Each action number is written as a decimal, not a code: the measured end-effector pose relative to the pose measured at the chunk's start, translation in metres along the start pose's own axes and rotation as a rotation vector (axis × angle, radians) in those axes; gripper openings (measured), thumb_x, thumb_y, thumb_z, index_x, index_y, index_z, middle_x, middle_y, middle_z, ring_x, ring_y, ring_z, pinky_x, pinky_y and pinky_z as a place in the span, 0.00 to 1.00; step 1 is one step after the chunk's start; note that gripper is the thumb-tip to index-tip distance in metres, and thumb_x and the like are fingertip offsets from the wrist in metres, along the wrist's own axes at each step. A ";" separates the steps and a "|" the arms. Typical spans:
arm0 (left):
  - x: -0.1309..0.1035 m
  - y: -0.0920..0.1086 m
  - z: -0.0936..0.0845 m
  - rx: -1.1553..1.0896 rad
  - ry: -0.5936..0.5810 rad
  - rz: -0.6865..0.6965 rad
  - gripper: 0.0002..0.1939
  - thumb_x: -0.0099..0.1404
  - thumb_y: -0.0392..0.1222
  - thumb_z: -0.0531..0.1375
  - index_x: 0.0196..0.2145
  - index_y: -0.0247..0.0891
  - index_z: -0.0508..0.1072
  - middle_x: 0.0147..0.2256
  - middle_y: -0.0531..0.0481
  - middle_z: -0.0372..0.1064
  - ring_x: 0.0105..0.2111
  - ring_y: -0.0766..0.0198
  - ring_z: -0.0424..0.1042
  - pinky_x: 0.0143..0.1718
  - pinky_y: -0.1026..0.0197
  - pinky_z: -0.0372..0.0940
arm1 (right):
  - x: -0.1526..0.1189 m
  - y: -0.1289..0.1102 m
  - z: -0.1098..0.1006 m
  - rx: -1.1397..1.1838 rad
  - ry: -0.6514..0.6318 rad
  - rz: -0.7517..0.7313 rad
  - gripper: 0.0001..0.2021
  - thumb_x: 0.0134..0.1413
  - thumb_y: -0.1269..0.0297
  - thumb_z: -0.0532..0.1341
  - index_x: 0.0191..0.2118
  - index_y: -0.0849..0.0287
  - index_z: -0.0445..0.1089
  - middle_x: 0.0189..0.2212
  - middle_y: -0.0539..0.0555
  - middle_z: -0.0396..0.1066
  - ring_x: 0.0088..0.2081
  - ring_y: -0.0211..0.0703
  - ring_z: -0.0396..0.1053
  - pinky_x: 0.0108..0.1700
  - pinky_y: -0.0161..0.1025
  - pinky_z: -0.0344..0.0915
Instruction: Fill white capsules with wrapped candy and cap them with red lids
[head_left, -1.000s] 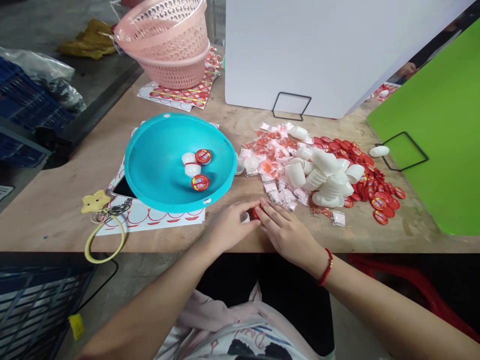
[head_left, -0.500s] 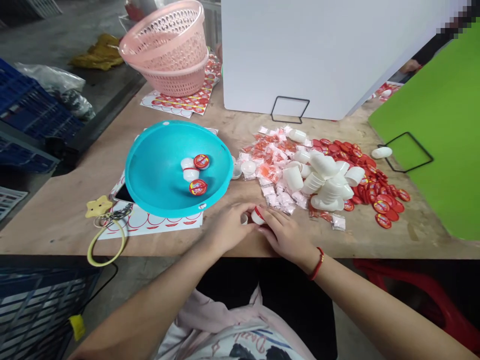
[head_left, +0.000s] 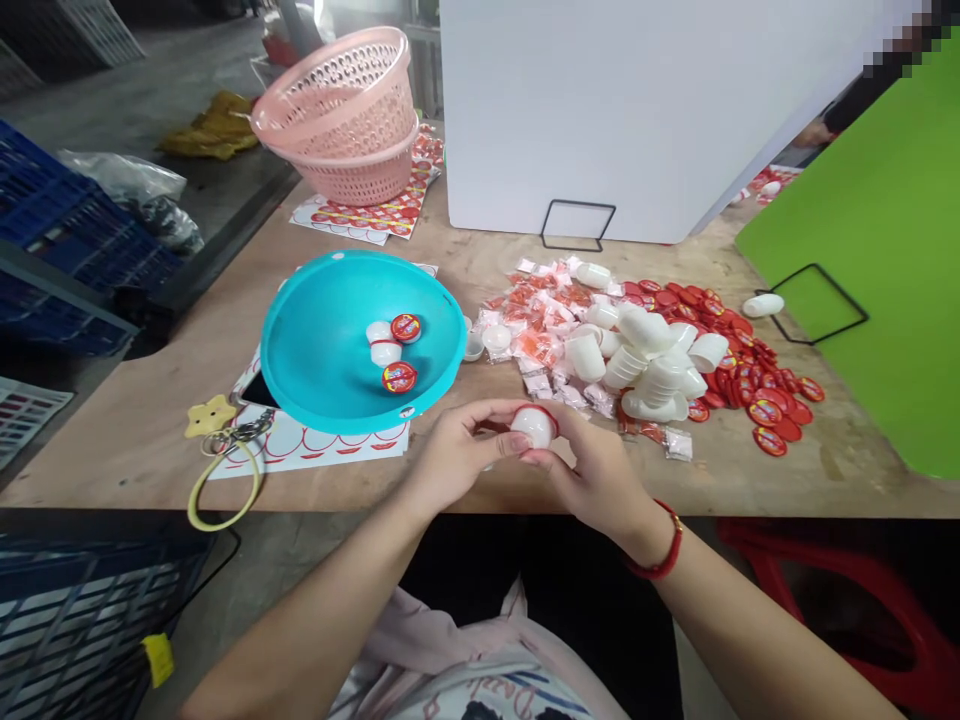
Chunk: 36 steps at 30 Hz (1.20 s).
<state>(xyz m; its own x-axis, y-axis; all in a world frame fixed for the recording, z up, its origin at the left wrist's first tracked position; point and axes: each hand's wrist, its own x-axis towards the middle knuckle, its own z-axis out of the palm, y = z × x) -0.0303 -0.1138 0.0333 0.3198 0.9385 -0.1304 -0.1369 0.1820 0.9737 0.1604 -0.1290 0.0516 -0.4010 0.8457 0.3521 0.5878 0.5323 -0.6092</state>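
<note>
Between my two hands, above the table's front edge, is a rounded white plastic capsule (head_left: 533, 427) with a red disc along its far side. My left hand (head_left: 469, 450) pinches it from the left, thumb across its front. From the right, my right hand (head_left: 596, 460) grips it with thumb and fingers. A turquoise bowl (head_left: 315, 340) lies to the left, holding several white capsules with red discs (head_left: 398, 377). Beyond my right hand are a pile of white capsule shells (head_left: 660, 370), small pink-and-white sachets (head_left: 540, 320) and red printed discs (head_left: 750, 380).
Pink baskets (head_left: 360, 130) are stacked at the back left on printed sheets. A white panel (head_left: 570, 110) and a green panel (head_left: 885, 280) stand upright behind, with black wire stands. A star keychain (head_left: 210, 415) and a phone (head_left: 259, 390) lie left of the bowl.
The capsule has come up off the tabletop and turned so its rounded white end faces me. Both hands have risen slightly with it, and the view has shifted a little.
</note>
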 end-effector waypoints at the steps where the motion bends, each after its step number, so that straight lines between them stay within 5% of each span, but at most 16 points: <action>1: -0.001 0.002 0.001 0.019 0.023 0.019 0.21 0.57 0.50 0.71 0.47 0.39 0.81 0.43 0.45 0.81 0.43 0.56 0.79 0.48 0.54 0.72 | 0.001 -0.003 -0.002 0.016 0.003 0.019 0.16 0.68 0.52 0.59 0.53 0.57 0.64 0.38 0.56 0.77 0.35 0.46 0.76 0.36 0.39 0.72; 9: -0.026 0.023 0.001 0.220 0.159 0.143 0.15 0.61 0.46 0.69 0.45 0.41 0.81 0.39 0.50 0.79 0.37 0.61 0.74 0.40 0.61 0.71 | 0.007 -0.028 -0.004 0.075 0.018 0.002 0.15 0.68 0.50 0.58 0.51 0.56 0.66 0.36 0.54 0.77 0.33 0.43 0.76 0.35 0.36 0.72; 13: -0.045 0.044 -0.007 0.435 0.229 0.235 0.14 0.63 0.47 0.67 0.47 0.45 0.80 0.42 0.51 0.79 0.39 0.59 0.75 0.43 0.58 0.71 | 0.019 -0.039 -0.005 0.114 -0.040 -0.041 0.19 0.67 0.49 0.58 0.54 0.55 0.66 0.44 0.56 0.78 0.41 0.45 0.78 0.42 0.38 0.75; 17: -0.045 0.070 -0.044 0.852 0.464 0.373 0.16 0.62 0.52 0.68 0.48 0.50 0.80 0.44 0.52 0.79 0.43 0.54 0.76 0.50 0.52 0.70 | 0.027 -0.059 -0.014 0.202 0.057 -0.013 0.26 0.59 0.47 0.67 0.57 0.55 0.68 0.51 0.59 0.76 0.51 0.52 0.75 0.50 0.46 0.75; 20: -0.030 0.083 -0.086 1.198 0.529 0.268 0.18 0.64 0.52 0.66 0.50 0.47 0.79 0.43 0.48 0.79 0.42 0.50 0.76 0.52 0.47 0.69 | 0.023 -0.063 -0.019 0.297 0.168 0.069 0.08 0.61 0.57 0.68 0.38 0.55 0.74 0.30 0.51 0.77 0.32 0.43 0.77 0.36 0.39 0.75; 23: -0.022 0.088 -0.110 1.280 0.534 0.235 0.30 0.62 0.47 0.67 0.61 0.47 0.70 0.57 0.44 0.69 0.43 0.52 0.76 0.53 0.47 0.69 | 0.017 -0.043 -0.017 0.257 0.135 0.083 0.08 0.68 0.62 0.59 0.41 0.56 0.76 0.26 0.50 0.77 0.29 0.40 0.76 0.35 0.38 0.73; 26: -0.036 0.085 -0.092 1.088 0.445 0.354 0.38 0.60 0.45 0.69 0.65 0.55 0.63 0.61 0.48 0.63 0.42 0.58 0.76 0.53 0.51 0.70 | 0.018 -0.006 -0.009 0.073 0.146 0.077 0.10 0.67 0.60 0.59 0.41 0.54 0.78 0.33 0.51 0.80 0.36 0.44 0.77 0.52 0.50 0.72; 29: -0.058 0.066 -0.048 0.848 0.091 0.352 0.32 0.61 0.40 0.68 0.61 0.57 0.66 0.52 0.52 0.71 0.46 0.58 0.75 0.51 0.55 0.72 | 0.026 0.024 -0.005 -0.098 0.138 0.114 0.12 0.63 0.58 0.63 0.29 0.55 0.74 0.24 0.48 0.76 0.30 0.45 0.75 0.64 0.63 0.59; 31: -0.064 0.042 -0.021 0.779 -0.092 0.296 0.33 0.59 0.31 0.65 0.59 0.55 0.67 0.53 0.51 0.70 0.50 0.57 0.72 0.55 0.55 0.70 | 0.035 0.034 -0.005 -0.192 0.118 0.097 0.10 0.66 0.65 0.58 0.37 0.54 0.76 0.33 0.51 0.79 0.42 0.51 0.77 0.66 0.66 0.54; 34: -0.054 0.002 -0.001 0.786 -0.111 0.269 0.33 0.55 0.22 0.57 0.56 0.49 0.68 0.51 0.47 0.65 0.52 0.57 0.69 0.56 0.56 0.69 | 0.051 0.041 -0.005 -0.435 0.119 0.083 0.21 0.64 0.73 0.53 0.58 0.52 0.70 0.58 0.57 0.71 0.65 0.62 0.60 0.65 0.76 0.43; 36: -0.041 -0.019 0.002 0.845 -0.097 0.297 0.31 0.56 0.21 0.55 0.54 0.46 0.68 0.49 0.46 0.62 0.53 0.56 0.67 0.57 0.53 0.68 | 0.062 0.045 -0.004 -0.628 0.128 0.109 0.19 0.63 0.69 0.58 0.58 0.52 0.71 0.61 0.60 0.68 0.66 0.70 0.55 0.63 0.81 0.36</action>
<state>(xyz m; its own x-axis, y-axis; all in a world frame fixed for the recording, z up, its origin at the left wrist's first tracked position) -0.0389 -0.1560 0.0205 0.4639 0.8767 0.1276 0.4964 -0.3765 0.7822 0.1647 -0.0526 0.0488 -0.2524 0.8732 0.4170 0.9347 0.3314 -0.1282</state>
